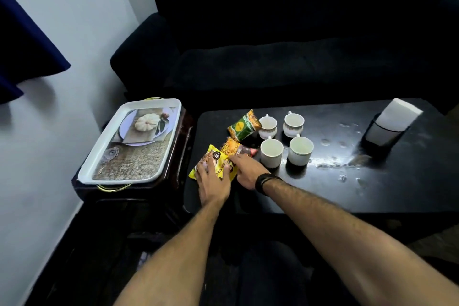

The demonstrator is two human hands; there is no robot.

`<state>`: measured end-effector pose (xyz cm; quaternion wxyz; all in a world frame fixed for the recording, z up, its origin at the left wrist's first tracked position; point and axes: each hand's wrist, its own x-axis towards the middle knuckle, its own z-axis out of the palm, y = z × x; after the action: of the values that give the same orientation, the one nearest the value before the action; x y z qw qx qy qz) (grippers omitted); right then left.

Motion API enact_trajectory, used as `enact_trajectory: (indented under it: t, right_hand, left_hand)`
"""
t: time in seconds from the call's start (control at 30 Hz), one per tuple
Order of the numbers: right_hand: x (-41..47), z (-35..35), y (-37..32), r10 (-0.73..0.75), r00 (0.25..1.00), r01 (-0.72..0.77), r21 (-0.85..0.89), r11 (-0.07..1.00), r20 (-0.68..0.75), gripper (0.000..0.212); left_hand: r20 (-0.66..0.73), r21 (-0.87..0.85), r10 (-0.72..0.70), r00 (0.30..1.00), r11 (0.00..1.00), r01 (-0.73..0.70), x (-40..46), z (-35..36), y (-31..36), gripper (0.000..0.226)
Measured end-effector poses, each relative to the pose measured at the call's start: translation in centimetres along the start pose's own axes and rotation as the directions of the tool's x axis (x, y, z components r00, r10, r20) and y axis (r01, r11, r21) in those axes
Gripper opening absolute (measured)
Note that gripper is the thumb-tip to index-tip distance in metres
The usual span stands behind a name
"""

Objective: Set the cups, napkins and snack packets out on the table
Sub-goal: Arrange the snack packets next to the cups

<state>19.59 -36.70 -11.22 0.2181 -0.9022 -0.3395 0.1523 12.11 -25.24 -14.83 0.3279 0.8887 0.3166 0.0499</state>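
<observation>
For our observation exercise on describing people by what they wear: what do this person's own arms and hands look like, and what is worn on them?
Both forearms are bare, with no sleeves in view and visible hair. The right hand has a dark band, perhaps a watch or bracelet, around its wrist. The left hand shows no band; no rings or gloves are apparent on either.

We are looking at a home living room. A dark sofa (285, 40) is standing against the white wall (62, 32), and a low black bench (347, 181) is sitting in front of it, carrying tea cups (272, 152) and snack packets (244, 126). Beside it, a printed serving tray (131, 141) is resting on a small side table (178, 156).
</observation>
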Motion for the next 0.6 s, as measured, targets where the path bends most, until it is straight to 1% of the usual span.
enact_trajectory:
  t: [0.07,0.1,0.17,0.2,0.23,0.27,0.33,0.37,0.4,0.43,0.5,0.6]
  right_hand:
    - [0.4,0.5,0.4,-0.017,0.999,0.018,0.038,0.999,-0.035,0.044]
    - [0.6,0.6,0.7,-0.010,0.996,0.014,0.047,0.999,-0.084,0.045]
    - [0.9,0.4,0.8,0.023,0.972,-0.010,0.056,0.998,-0.234,0.042]
    - [1.2,0.2,0.8,0.027,0.951,-0.017,0.035,0.999,-0.310,0.040]
    - [1.6,0.1,1.0,0.014,0.942,-0.023,-0.021,1.000,-0.335,0.041]
    - [2.1,-0.1,1.2,-0.004,0.956,-0.029,-0.109,0.994,-0.292,0.044]
    - [3.0,0.1,1.8,0.003,0.996,-0.026,-0.256,0.966,-0.090,0.053]
    - [3.5,0.3,2.0,0.015,1.000,-0.016,-0.283,0.959,-0.003,0.057]
    - [4.1,0.6,2.3,0.011,0.999,0.003,-0.297,0.955,0.044,0.060]
    - [4.7,0.9,2.4,-0.006,0.998,0.023,-0.310,0.950,0.058,0.062]
    - [6.0,1.3,2.1,-0.042,0.999,0.049,-0.340,0.939,0.028,0.066]
    - [9.1,1.4,1.0,-0.037,0.999,0.026,-0.314,0.949,-0.030,0.070]
  left_hand:
    - [-0.034,-0.023,-0.021,0.999,1.000,0.020,0.1,0.0,-0.6,0.069]
    - [-0.047,-0.007,-0.025,0.999,1.000,0.025,0.1,0.1,-1.0,0.069]
    - [-0.079,0.035,0.002,0.997,0.999,0.001,0.0,0.3,-2.0,0.069]
    - [-0.094,0.047,0.025,0.995,0.999,-0.021,-0.1,0.4,-2.5,0.068]
    - [-0.107,0.057,0.050,0.993,0.997,-0.044,0.0,0.6,-3.1,0.067]
    - [-0.118,0.072,0.075,0.990,0.995,-0.067,0.0,0.8,-3.6,0.067]
    - [-0.142,0.108,0.113,0.983,0.989,-0.098,0.1,1.0,-4.3,0.065]
    - [-0.155,0.117,0.115,0.981,0.988,-0.098,0.1,1.0,-4.6,0.064]
    - [-0.168,0.117,0.109,0.980,0.989,-0.090,0.2,1.1,-4.7,0.063]
    - [-0.180,0.111,0.096,0.979,0.991,-0.076,0.2,1.1,-4.7,0.061]
    - [-0.199,0.095,0.076,0.977,0.994,-0.058,0.3,1.2,-4.5,0.059]
    - [-0.243,0.050,0.084,0.966,0.996,-0.074,0.9,1.2,-4.4,0.057]
